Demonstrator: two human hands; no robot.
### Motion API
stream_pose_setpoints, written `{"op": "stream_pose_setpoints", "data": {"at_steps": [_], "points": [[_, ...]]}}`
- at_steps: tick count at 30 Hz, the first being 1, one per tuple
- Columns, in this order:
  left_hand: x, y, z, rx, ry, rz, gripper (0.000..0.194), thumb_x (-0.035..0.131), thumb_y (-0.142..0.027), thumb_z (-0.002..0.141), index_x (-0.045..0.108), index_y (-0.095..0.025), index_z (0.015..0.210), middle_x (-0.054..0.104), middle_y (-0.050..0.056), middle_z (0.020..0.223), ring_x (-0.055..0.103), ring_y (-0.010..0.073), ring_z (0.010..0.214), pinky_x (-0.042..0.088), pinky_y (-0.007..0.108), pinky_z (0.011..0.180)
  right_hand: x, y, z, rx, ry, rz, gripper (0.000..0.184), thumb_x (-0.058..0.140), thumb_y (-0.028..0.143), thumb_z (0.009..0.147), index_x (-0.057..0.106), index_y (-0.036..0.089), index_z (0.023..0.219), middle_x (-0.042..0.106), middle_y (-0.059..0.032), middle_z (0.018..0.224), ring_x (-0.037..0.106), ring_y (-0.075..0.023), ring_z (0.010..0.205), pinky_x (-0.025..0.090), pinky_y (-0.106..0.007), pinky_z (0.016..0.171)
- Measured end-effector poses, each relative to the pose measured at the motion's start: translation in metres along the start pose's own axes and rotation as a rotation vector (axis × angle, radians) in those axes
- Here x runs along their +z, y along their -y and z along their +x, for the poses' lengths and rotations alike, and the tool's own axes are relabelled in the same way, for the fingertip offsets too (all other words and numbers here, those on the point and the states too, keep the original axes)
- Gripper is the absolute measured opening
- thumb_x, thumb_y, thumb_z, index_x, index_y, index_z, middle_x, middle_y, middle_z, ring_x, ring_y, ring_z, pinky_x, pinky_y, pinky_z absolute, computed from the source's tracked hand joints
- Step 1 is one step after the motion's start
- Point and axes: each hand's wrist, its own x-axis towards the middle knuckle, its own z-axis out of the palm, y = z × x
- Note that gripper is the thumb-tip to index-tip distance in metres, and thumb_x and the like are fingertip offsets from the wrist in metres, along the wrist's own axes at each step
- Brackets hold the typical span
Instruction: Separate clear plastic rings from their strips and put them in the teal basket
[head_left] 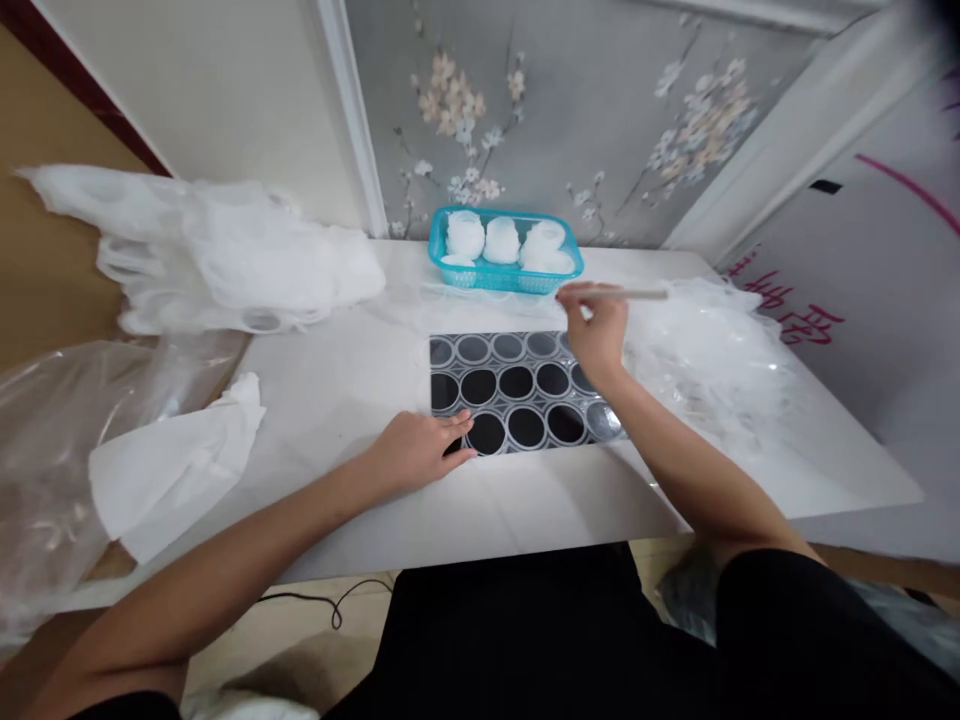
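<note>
A dark sheet with rows of black ovals ringed in silver-grey (516, 382) lies flat on the white table. My left hand (429, 450) rests on its lower left corner, fingers stretched out and holding nothing. Over the sheet's upper right part, my right hand (600, 330) is closed around a slim, pale, pen-like stick (637, 294). The stick lies nearly level and points right; its other end is hidden in my fingers. Just behind the sheet stands a blue plastic basket (491, 279) with several white, rounded bundles (502, 241) inside.
White netting-like material (255, 260) is heaped at the back left. More thin white or clear material (712, 340) spreads over the right side. A white cloth or paper (176, 470) and clear plastic (52, 450) lie at the left. A flowered wall panel (555, 120) stands behind the table (337, 390).
</note>
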Motion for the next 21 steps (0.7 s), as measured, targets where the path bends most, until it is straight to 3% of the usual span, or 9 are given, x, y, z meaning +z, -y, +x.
{"op": "stream_pose_setpoints", "data": {"at_steps": [2, 4, 8, 13, 21], "points": [[-0.006, -0.008, 0.009, -0.048, 0.017, 0.049, 0.045, 0.038, -0.052, 0.093, 0.066, -0.022, 0.112, 0.069, 0.005, 0.113, 0.070, 0.0238, 0.085, 0.049, 0.030, 0.061, -0.009, 0.003, -0.019, 0.001, 0.114, 0.110, 0.022, 0.051, 0.026, 0.089, 0.070, 0.019, 0.080, 0.073, -0.0056, 0.089, 0.063, -0.0241, 0.093, 0.044, -0.043, 0.092], [-0.010, -0.020, 0.021, -0.058, -0.023, 0.089, 0.048, 0.034, -0.051, 0.094, 0.070, -0.020, 0.102, 0.073, 0.006, 0.102, 0.070, 0.0252, 0.078, 0.048, 0.032, 0.057, -0.012, 0.013, -0.047, 0.098, 0.265, 0.236, 0.019, 0.056, 0.029, 0.087, 0.071, 0.020, 0.079, 0.073, -0.0046, 0.087, 0.065, -0.0231, 0.089, 0.049, -0.037, 0.086], [-0.007, -0.043, 0.038, 0.036, -0.135, 0.107, 0.046, 0.036, -0.047, 0.095, 0.061, -0.018, 0.121, 0.062, 0.006, 0.127, 0.069, 0.0257, 0.087, 0.049, 0.033, 0.058, -0.005, 0.028, -0.084, 0.299, 0.431, 0.454, 0.019, 0.059, 0.033, 0.086, 0.071, 0.019, 0.085, 0.073, -0.0047, 0.085, 0.068, -0.0209, 0.079, 0.053, -0.031, 0.072], [0.005, -0.046, 0.041, 0.032, -0.073, 0.142, 0.047, 0.038, -0.045, 0.095, 0.057, -0.018, 0.127, 0.056, 0.007, 0.133, 0.069, 0.0249, 0.086, 0.050, 0.033, 0.058, -0.002, 0.026, -0.082, 0.259, 0.409, 0.466, 0.014, 0.060, 0.028, 0.084, 0.072, 0.019, 0.083, 0.073, -0.0042, 0.090, 0.067, -0.0209, 0.087, 0.052, -0.032, 0.080], [0.009, -0.044, 0.041, 0.068, -0.077, 0.164, 0.048, 0.036, -0.042, 0.095, 0.057, -0.014, 0.127, 0.057, 0.009, 0.131, 0.069, 0.0249, 0.087, 0.051, 0.033, 0.059, 0.000, 0.026, -0.084, 0.193, 0.374, 0.387, 0.015, 0.058, 0.025, 0.086, 0.071, 0.019, 0.082, 0.073, -0.0040, 0.091, 0.065, -0.0201, 0.088, 0.049, -0.032, 0.082]]}}
